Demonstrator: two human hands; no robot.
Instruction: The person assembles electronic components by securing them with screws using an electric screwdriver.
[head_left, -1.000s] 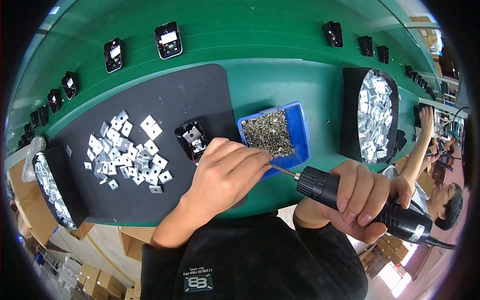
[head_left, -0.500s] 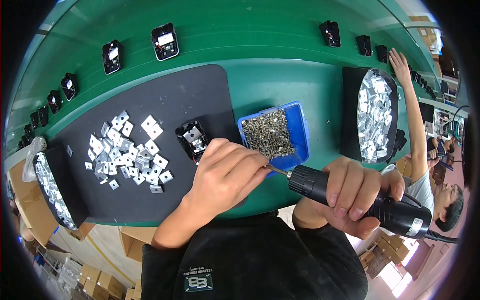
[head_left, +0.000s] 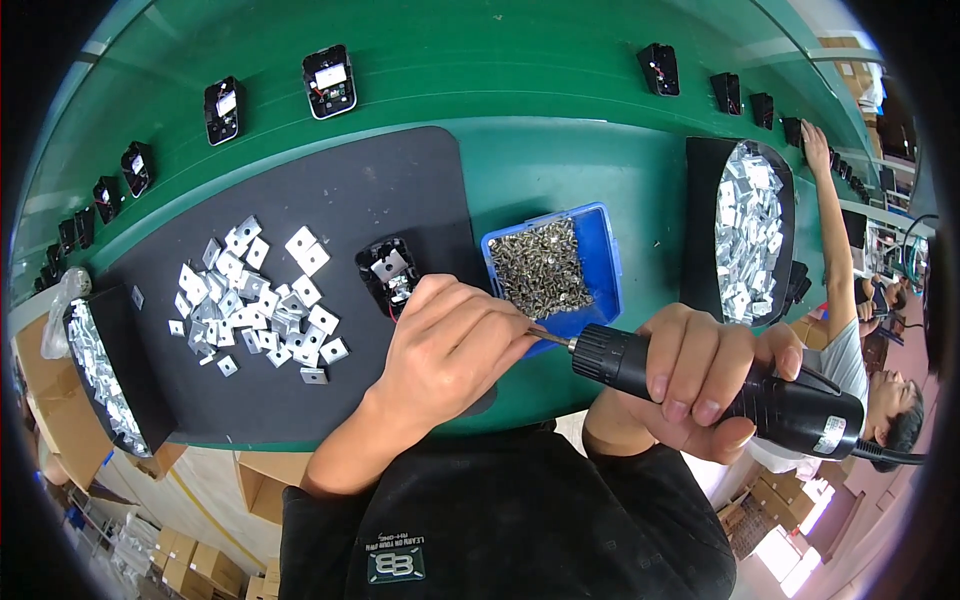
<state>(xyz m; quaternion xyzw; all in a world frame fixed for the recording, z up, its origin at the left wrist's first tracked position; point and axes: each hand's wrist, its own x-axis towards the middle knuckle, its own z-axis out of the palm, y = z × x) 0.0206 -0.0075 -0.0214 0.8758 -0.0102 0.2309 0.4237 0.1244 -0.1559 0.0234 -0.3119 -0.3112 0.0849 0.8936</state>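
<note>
My right hand (head_left: 705, 375) is wrapped round a black electric screwdriver (head_left: 615, 362), whose thin metal bit points left. At the bit's tip, the fingers of my left hand (head_left: 450, 345) are pinched together; whatever sits between the fingertips is hidden. Just beyond that hand lies a black plastic housing (head_left: 388, 268) with a metal plate inside and part of it covered by my fingers. A blue bin (head_left: 606, 250) of small screws (head_left: 540, 268) stands behind the bit.
Loose square metal plates (head_left: 265, 305) are heaped on the dark mat (head_left: 400, 165). Black boxes of plates stand at right (head_left: 703, 230) and left (head_left: 130, 345). More housings (head_left: 330, 82) sit along the green belt (head_left: 500, 60), where a co-worker's hand (head_left: 817, 148) reaches at the far right.
The screwdriver and my right hand have shifted slightly up and left. My left hand keeps its pinch at the bit. The co-worker's hand has moved a little right and farther down the belt.
</note>
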